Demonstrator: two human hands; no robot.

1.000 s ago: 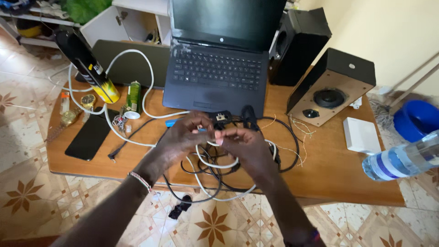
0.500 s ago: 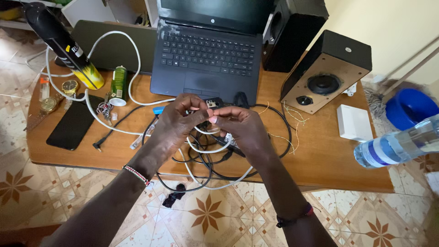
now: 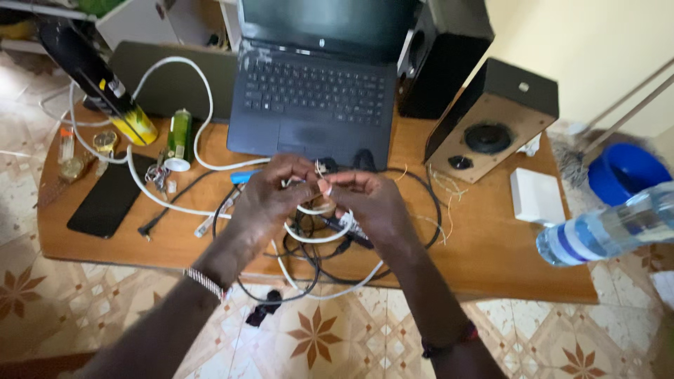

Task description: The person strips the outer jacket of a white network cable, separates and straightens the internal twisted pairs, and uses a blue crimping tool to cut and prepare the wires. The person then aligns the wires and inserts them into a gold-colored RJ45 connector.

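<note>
Where both hands (image 3: 319, 193) meet, white cable (image 3: 316, 210) looped, ends up.

Soft daylight is filling the room, and it is looking brightest on the floor (image 3: 21, 77) at the far left, where the tiles are washing out to white. The wooden table (image 3: 491, 245) is shining a little. Both hands are looking dark with few details. The water bottle (image 3: 611, 224) at the right edge is looking blurry and stretched. The laptop (image 3: 316, 84) screen is staying dark, without glare.
</note>
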